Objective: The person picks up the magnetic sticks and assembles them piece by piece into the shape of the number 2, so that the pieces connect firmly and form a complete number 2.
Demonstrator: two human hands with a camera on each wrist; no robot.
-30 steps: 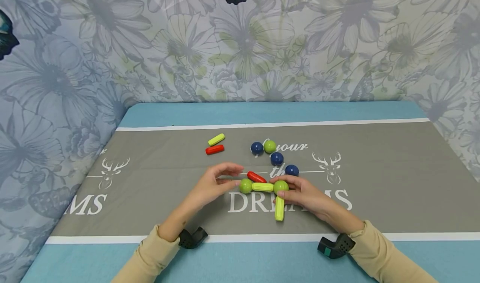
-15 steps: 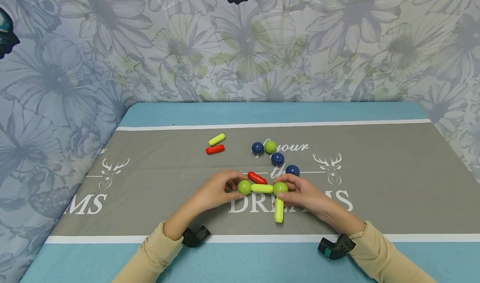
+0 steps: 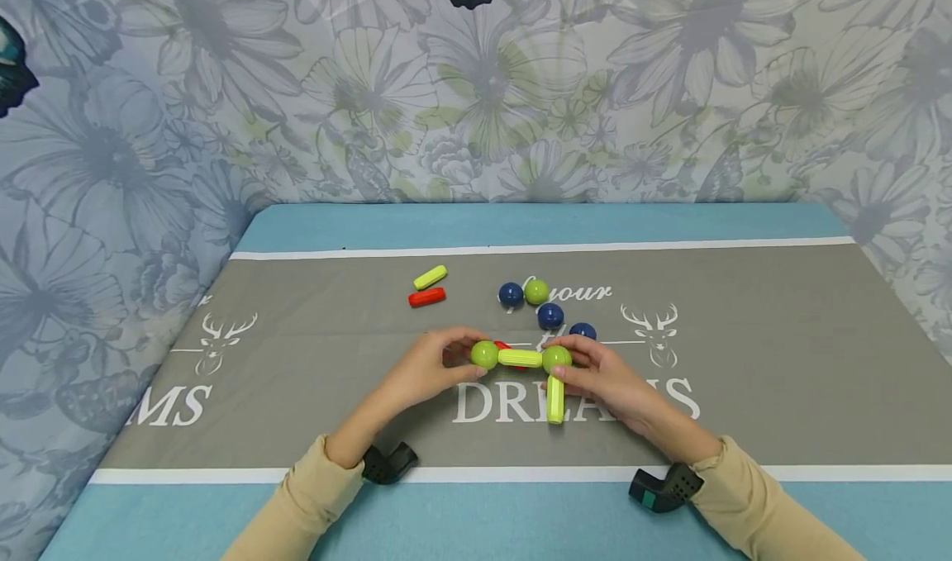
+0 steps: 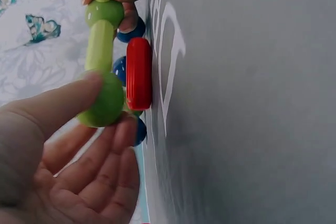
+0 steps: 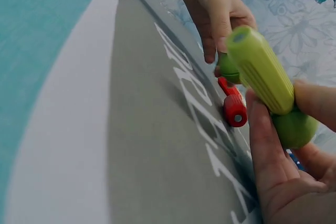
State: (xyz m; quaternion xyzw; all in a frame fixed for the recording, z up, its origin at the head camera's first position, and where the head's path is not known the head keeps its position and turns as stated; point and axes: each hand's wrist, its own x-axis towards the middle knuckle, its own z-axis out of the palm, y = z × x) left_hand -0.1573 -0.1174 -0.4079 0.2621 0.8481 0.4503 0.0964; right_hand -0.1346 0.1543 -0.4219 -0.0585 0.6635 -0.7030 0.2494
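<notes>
Two shiny green balls and two ribbed yellow-green rods form a joined L-shaped piece, held above the grey mat in the head view. My left hand [image 3: 431,367] pinches the left green ball [image 3: 485,354] between thumb and fingers. At the corner, my right hand [image 3: 606,379] grips the other green ball [image 3: 556,358]. One rod [image 3: 521,358] links the balls; the second rod [image 3: 555,401] points back towards me, its end facing the camera in the right wrist view. Behind the piece lies a red rod [image 4: 139,74], mostly hidden in the head view, with a metallic disc in its end.
Three navy balls, one of them [image 3: 550,316] in the middle, and a loose green ball [image 3: 536,291] lie beyond the hands. Further left are a yellow-green rod [image 3: 430,278] and a red rod [image 3: 427,297]. The grey mat [image 3: 781,363] covers a blue table [image 3: 521,520].
My left fingers have closed around the left green ball. Both hands have then raised the joined piece slightly off the mat, so it now overlaps the red rod behind it.
</notes>
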